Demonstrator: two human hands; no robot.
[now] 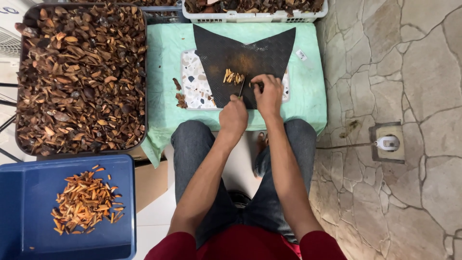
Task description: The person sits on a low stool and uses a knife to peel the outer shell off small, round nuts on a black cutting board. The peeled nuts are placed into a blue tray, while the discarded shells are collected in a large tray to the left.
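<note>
Knife (241,89) gripped in left hand (233,117), blade barely visible, right hand (267,94) fingers pressing a hidden piece, black mat (250,53), green-covered worktop (166,72), stone floor (409,72).

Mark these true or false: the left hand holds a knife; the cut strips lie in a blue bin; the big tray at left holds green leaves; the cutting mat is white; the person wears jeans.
1. The left hand holds a knife. True.
2. Cut strips lie in a blue bin. True; a few more sit on the mat.
3. The big tray holds green leaves. False: brown dried pieces.
4. The mat is white. False: it is black, over a speckled board.
5. The person wears jeans. True.
</note>
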